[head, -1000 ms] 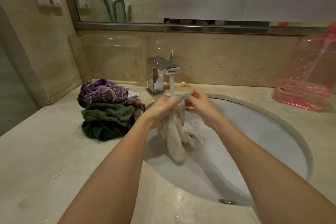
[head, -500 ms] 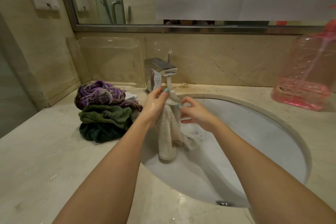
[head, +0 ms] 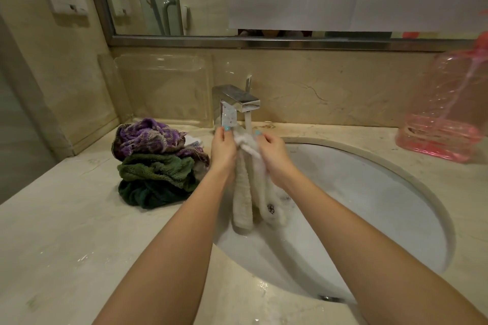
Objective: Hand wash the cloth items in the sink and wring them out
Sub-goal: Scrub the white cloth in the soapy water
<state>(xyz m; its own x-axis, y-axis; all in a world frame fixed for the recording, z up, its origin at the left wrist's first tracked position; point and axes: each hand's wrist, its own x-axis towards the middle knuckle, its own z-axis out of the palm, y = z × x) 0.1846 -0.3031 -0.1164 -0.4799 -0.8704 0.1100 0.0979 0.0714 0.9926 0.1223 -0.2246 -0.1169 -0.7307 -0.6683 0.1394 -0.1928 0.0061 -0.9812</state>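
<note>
From my remote seat I see both bare forearms reaching forward over the white oval sink (head: 369, 219) set into the beige marble desk (head: 66, 232). The off-white terry cloth (head: 241, 203) hangs between the two hands, its upper end bunched right under the square chrome faucet (head: 239, 103), where a thin stream of water (head: 247, 121) falls onto it. The left hand (head: 224, 150) has its grip closed on the left side of that bunched top, fingers curled round the fabric. The right hand (head: 272, 153) does the same on the right side, pinching the cloth just beside the stream. The two hands sit close together, with only the wad of cloth between them.

The cloth's long axis runs from the faucet down towards me. It drops in two rope-like folds side by side. Their lower ends point down into the basin and reach its wet left slope. The right-hand fold carries a small dark printed mark (head: 270, 207) near its bottom end.

On the desk to the left of the sink lies a pile of crumpled cloths: a purple patterned one (head: 148, 137) on top, an olive-green one (head: 158, 169) under it and a dark green one (head: 148, 195) at the bottom. A clear pink plastic jug (head: 446, 119) stands on the desk at the far right, against the wall
</note>
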